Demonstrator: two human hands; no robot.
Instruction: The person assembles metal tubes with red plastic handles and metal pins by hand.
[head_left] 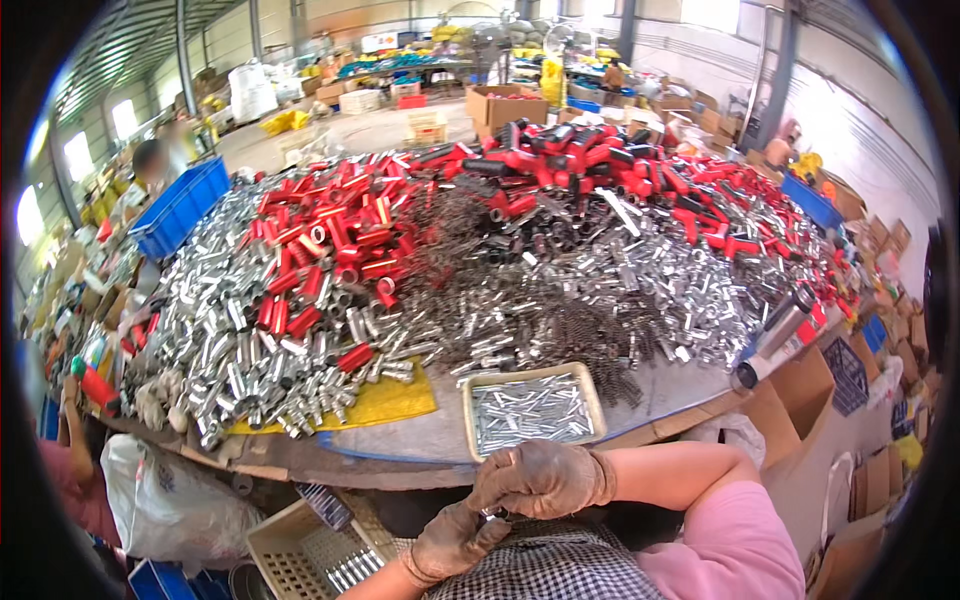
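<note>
Close to my body, below the table's near edge, my two gloved hands meet. My left hand [452,543] is closed around a small shiny metal part [492,515], mostly hidden by the gloves. My right hand [540,482] comes down over the same part from above, with its fingers curled. Just beyond the hands, a cream tray [597,425] holds many thin silver pins [530,410]. To the lower left stands a cream plastic crate [275,548] with a row of silver metal pieces [352,570] in it.
Heaped on the table are silver tubes [235,350], red handles [330,225] and dark springs [600,335]. Blue bins [180,212] flank the pile. A white sack [165,500] and cardboard box [800,390] stand by the near edge. Another person's arm [75,440] shows at left.
</note>
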